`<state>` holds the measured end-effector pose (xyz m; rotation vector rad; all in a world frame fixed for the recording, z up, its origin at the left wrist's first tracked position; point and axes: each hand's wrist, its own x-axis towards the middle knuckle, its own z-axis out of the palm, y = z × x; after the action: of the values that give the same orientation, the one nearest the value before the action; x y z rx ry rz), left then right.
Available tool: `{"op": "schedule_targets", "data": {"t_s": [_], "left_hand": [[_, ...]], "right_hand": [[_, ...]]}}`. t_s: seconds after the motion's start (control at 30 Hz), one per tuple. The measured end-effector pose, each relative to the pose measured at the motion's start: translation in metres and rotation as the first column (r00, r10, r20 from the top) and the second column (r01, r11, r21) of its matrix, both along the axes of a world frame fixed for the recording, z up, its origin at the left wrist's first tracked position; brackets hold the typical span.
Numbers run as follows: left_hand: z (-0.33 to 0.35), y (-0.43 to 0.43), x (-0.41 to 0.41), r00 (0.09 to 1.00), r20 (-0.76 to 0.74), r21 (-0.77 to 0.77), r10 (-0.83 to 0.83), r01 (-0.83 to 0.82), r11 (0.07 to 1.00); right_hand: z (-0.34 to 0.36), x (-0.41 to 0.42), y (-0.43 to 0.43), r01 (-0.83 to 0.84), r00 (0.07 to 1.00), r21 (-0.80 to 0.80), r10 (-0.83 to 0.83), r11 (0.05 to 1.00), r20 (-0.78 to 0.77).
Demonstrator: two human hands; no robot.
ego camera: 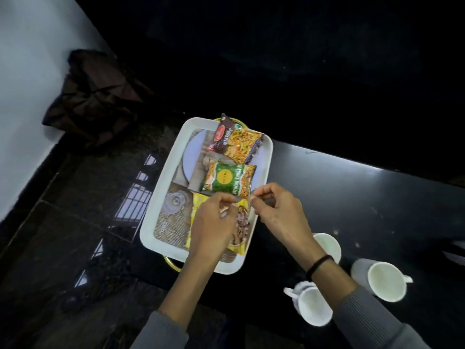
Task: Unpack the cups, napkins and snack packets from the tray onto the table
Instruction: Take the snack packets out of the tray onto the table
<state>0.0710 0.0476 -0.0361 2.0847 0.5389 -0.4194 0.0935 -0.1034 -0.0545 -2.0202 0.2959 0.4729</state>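
Note:
A white tray [161, 187] with gold handles lies on the black table [352, 197]. It holds three snack packets: a maroon one [234, 142] at the far end, a green one [227, 178] in the middle and a yellow one [198, 205] nearest me. My left hand [214, 222] lies over the yellow packet and pinches its upper edge. My right hand [276, 210] pinches the same packet's top right corner. Three white cups stand on the table to the right: one [329, 244] behind my right wrist, one [385, 280] further right, one [313, 307] near my right sleeve.
A dark crumpled cloth [93, 96] lies at the left beyond the tray, beside a white wall [25, 96]. A dark glossy floor [75, 235] reflecting a window lies left of the table. The tray overhangs the table's left edge.

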Motion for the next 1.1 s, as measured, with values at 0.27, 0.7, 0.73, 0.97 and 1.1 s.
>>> {"op": "schedule_targets", "data": {"t_s": [0.27,0.7,0.73,0.97,1.1], "left_hand": [[-0.044,0.060,-0.019,0.933,-0.343,0.191,0.106,-0.041,0.981],[-0.057,0.075,-0.033,0.944,-0.230,-0.436,0.238,-0.319,0.842],[-0.054,0.076,-0.034,0.939,-0.226,-0.465,0.259,-0.338,0.818],[-0.042,0.073,-0.027,0.959,-0.165,-0.538,0.229,-0.282,0.795],[-0.034,0.059,-0.013,0.928,-0.200,-0.480,0.314,-0.372,0.795]], "right_hand": [[-0.022,-0.011,0.037,-0.340,0.940,-0.251,0.329,0.906,-0.087],[-0.028,-0.029,0.040,-0.090,0.995,-0.141,0.093,0.986,0.020],[-0.026,-0.030,0.038,-0.031,0.998,-0.115,0.036,0.993,0.046],[-0.020,-0.019,0.027,0.211,0.974,0.296,-0.176,0.931,-0.142],[-0.019,-0.012,0.019,0.188,0.982,0.258,-0.183,0.948,-0.044]]}}
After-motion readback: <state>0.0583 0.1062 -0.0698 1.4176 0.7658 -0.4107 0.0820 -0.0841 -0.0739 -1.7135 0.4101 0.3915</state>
